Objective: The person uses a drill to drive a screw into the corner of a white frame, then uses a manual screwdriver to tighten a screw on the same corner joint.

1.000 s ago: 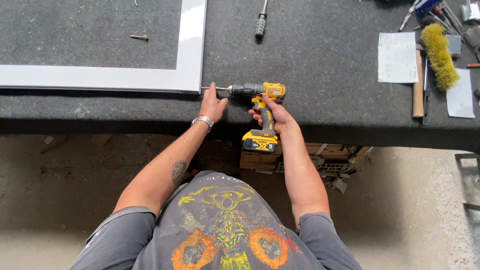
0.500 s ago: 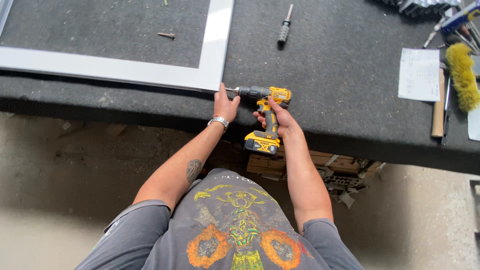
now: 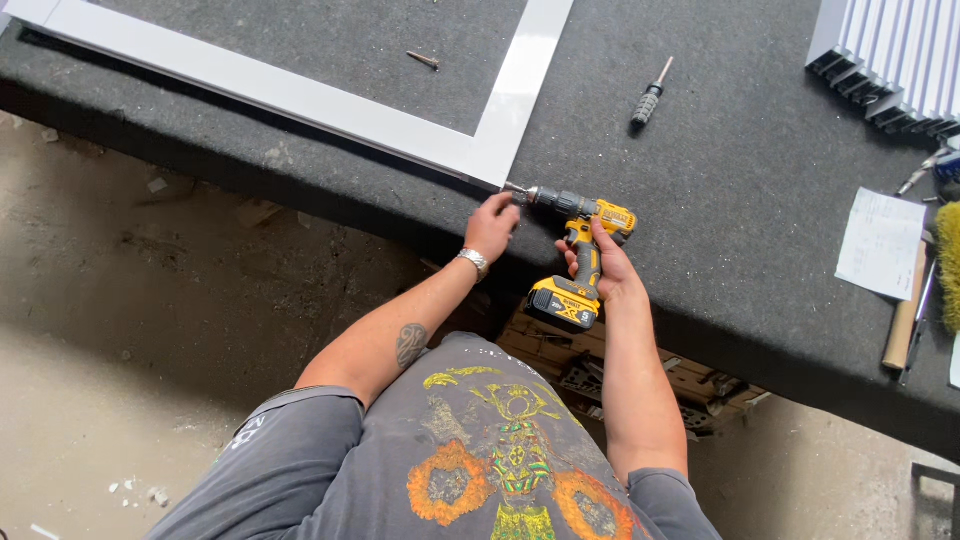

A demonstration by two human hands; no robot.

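Yellow and black, the cordless drill sits mid-frame over the near edge of the dark tabletop, its barrel lying level, long axis running right to left, bit aimed left at the corner of the white frame. The right hand wraps closed round the drill's grip. The left hand pinches at the bit tip, just beside the frame corner. A screwdriver lies well apart, upper right.
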